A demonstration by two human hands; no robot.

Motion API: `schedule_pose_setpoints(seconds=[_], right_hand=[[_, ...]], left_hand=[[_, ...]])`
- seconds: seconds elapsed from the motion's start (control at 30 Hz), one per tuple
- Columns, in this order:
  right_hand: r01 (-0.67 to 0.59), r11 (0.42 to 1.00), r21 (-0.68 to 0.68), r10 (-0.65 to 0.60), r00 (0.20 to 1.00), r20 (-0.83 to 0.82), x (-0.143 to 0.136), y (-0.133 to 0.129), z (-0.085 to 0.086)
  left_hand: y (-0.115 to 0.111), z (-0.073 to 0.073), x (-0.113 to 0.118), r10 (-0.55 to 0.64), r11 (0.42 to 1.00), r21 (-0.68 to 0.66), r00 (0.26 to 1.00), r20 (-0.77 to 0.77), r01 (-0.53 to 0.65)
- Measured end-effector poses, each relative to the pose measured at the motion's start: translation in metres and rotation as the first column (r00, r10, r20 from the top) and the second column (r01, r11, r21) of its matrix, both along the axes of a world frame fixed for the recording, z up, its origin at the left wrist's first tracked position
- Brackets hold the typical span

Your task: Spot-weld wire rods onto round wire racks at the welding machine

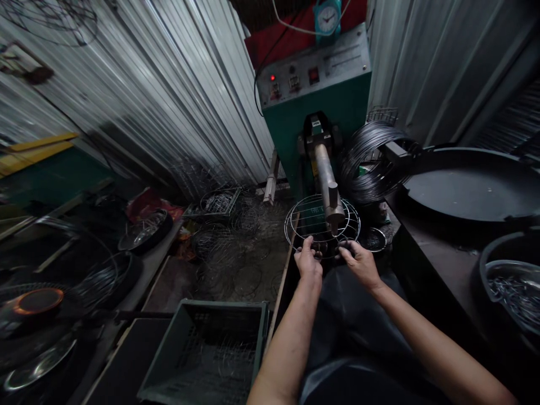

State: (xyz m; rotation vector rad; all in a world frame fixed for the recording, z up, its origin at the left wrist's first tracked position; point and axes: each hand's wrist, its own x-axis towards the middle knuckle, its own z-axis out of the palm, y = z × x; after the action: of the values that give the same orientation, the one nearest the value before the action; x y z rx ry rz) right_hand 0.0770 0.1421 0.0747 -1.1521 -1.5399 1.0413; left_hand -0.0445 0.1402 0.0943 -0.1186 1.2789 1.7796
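A round wire rack (290,216) with a double rim and crossing bars sits under the metal arm (327,174) of a green machine. My left hand (309,260) is closed on the near rim, its thumb on top. To its right, my right hand (359,263) pinches the same edge, with darkened fingertips. Small wire loops show between the hands, but I cannot tell how they join the rack. The arm's blunt lower tip (334,225) is just above the near edge; whether it touches the wire is unclear.
Behind stands the machine's control panel (314,70) with a red light. A wire coil (367,163) hangs right of the arm, beside a large black pan (468,185). A bowl of small metal pieces (517,287) is at right. A green crate (169,349) stands lower left, below piled wire parts (219,244).
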Motion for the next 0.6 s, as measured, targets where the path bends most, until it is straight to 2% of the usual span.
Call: schedule_pose_setpoints(seconds=[0.13,0.33,0.43,0.6], right_hand=[[-0.006,1.000,0.000,0.006,1.000,0.022,-0.002,0.006,0.000],[-0.007,0.999,-0.041,0.005,0.999,-0.049,-0.003,0.007,-0.004],[0.003,1.000,-0.016,-0.004,1.000,-0.017,-0.001,0.006,-0.006],[0.023,1.000,0.001,-0.023,1.000,0.000,-0.003,0.008,0.002]], left_hand=[[0.005,0.004,-0.001,-0.010,0.999,-0.038,1.000,0.006,0.010],[0.008,0.006,0.000,-0.026,0.995,-0.099,1.000,-0.001,0.026],[0.008,0.007,0.000,-0.018,0.992,-0.121,1.000,0.013,0.019],[0.008,0.013,0.008,0.020,0.991,-0.134,0.999,0.042,-0.014]])
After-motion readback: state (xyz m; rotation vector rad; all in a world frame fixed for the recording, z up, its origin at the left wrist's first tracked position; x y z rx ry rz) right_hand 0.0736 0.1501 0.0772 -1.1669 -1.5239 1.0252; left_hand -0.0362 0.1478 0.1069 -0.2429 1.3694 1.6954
